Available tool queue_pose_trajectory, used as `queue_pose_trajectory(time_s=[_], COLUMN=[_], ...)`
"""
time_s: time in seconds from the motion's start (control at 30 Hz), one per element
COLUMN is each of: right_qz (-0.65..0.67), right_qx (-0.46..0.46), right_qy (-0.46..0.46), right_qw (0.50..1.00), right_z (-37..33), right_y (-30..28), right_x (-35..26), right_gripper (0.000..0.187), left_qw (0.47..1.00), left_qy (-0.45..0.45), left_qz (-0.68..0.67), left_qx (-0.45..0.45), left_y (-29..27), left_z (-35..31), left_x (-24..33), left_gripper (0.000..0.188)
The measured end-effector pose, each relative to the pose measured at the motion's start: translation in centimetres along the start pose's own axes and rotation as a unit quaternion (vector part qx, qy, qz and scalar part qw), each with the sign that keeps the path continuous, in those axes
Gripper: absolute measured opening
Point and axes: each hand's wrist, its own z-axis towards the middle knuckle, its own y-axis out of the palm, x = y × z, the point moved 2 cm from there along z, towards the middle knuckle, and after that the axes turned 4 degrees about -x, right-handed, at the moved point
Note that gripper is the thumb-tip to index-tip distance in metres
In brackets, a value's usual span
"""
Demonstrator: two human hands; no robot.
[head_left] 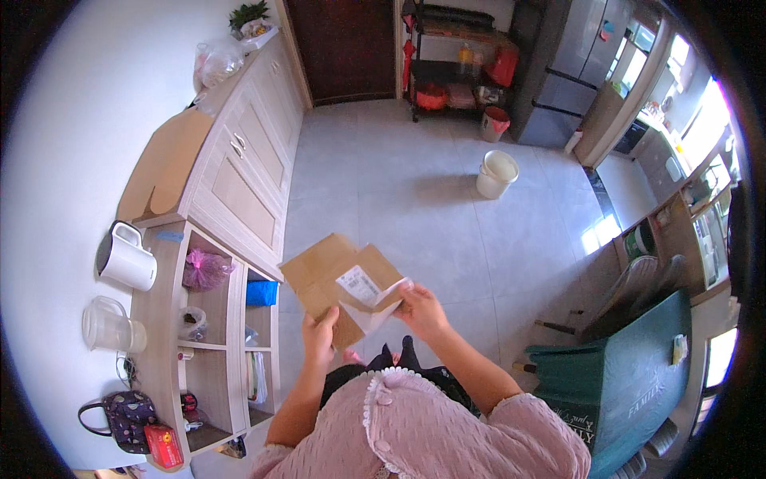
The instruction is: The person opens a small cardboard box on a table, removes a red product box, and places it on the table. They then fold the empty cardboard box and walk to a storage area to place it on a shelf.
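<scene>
A brown cardboard box (323, 271), unfolded with one flap spread out to the far left, is held up in front of my body above the floor. A white printed label (359, 285) is stuck on it, and a whitish strip runs along its near right side. My left hand (319, 334) is closed on the near left edge, thumb on top. At the right edge, my right hand (423, 310) pinches the cardboard next to the whitish strip. The fingers under the box are hidden.
On the left, a shelf unit (209, 349) joins a tall cabinet (247, 156), with a white kettle (128, 255) and clear pitcher (112, 325) on top. A white bucket (497, 175) stands on the floor ahead. A green-covered table (614, 383) is at right.
</scene>
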Motion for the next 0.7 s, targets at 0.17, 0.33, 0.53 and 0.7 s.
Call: queue_pose_trajectory(time_s=[0.17,0.33,0.53,0.7], right_qz=[0.189,-0.149,-0.604,-0.615], right_qx=[0.075,0.152,0.138,0.17], right_qy=[-0.13,-0.109,-0.274,-0.312], right_qw=[0.97,0.971,0.735,0.704], right_z=[2.6,3.7,9.6,14.3], right_y=[-11.2,-8.9,-5.7,-5.5], right_x=[-8.8,-15.4,-19.9,-24.4], right_gripper=[0.02,0.016,0.028,0.037], left_qw=[0.983,0.95,0.926,0.934], left_qy=[0.108,0.115,0.133,0.138], left_qz=[0.145,0.269,0.272,0.227], left_qx=[-0.02,-0.11,-0.227,-0.24], left_y=[2.2,7.6,19.2,26.7], left_z=[6.0,10.5,14.8,17.2], left_x=[-0.5,0.1,1.9,3.2], left_gripper=[0.026,0.028,0.037,0.035])
